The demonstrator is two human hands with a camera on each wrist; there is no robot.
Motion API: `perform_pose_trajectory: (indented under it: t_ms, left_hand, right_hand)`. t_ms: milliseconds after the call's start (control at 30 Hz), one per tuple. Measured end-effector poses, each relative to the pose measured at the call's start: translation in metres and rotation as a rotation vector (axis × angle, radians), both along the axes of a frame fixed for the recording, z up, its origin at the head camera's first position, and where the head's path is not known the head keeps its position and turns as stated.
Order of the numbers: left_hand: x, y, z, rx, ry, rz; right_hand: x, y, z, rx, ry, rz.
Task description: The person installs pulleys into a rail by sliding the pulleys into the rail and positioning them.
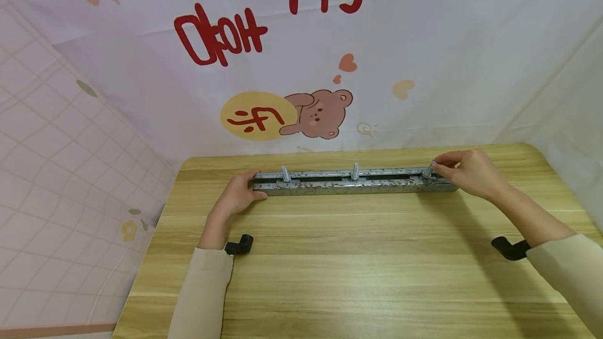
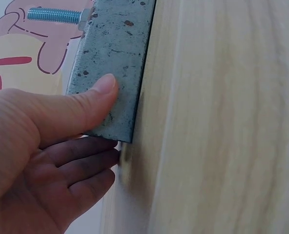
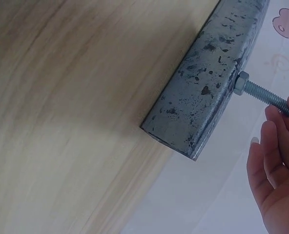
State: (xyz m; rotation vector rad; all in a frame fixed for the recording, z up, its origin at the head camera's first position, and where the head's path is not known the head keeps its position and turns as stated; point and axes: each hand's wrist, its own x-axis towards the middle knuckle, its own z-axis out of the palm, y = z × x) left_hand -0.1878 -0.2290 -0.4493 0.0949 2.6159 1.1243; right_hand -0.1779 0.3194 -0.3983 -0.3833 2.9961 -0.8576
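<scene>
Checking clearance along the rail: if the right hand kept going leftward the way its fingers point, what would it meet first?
The right hand already pinches the rightmost bolt; past that, likely the middle bolt on the metal rail.

Light wooden table (image 1: 358, 276) with visible grain, two black elbow-shaped pieces (image 1: 239, 245) (image 1: 511, 249) lying near its left and right edges, white backdrop cloth (image 1: 447, 56) behind with red lettering (image 1: 219, 35), cartoon bear (image 1: 320, 114), yellow oval (image 1: 258, 115), pink grid-patterned cloth (image 1: 61, 182) at left
</scene>
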Motion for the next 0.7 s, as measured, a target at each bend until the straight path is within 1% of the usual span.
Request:
perform_pose_trajectory:
  t_ms: [167,333,433,567,600,700]
  left_hand:
    - [0.001,-0.001,0.000,0.003,0.008,-0.005]
    - [-0.001,-0.001,0.002,-0.007,0.002,-0.013]
    - [-0.003,-0.002,0.004,-0.019,0.002,-0.041]
    - [-0.002,-0.011,0.009,0.002,0.011,-0.068]
    - [-0.001,-0.014,0.010,0.007,0.016,-0.069]
    - [0.004,-0.022,0.017,0.012,0.055,-0.053]
  right_hand:
    - [0.002,0.000,-0.001,-0.011,0.015,0.004]
    - [0.005,0.004,0.000,-0.046,0.037,0.001]
    - [0.008,0.010,-0.001,-0.059,0.066,-0.008]
    - [0.014,0.017,-0.002,-0.088,0.120,-0.019]
    - [0.016,0.019,-0.003,-0.104,0.129,-0.024]
    - [0.022,0.028,-0.004,-0.140,0.139,-0.086]
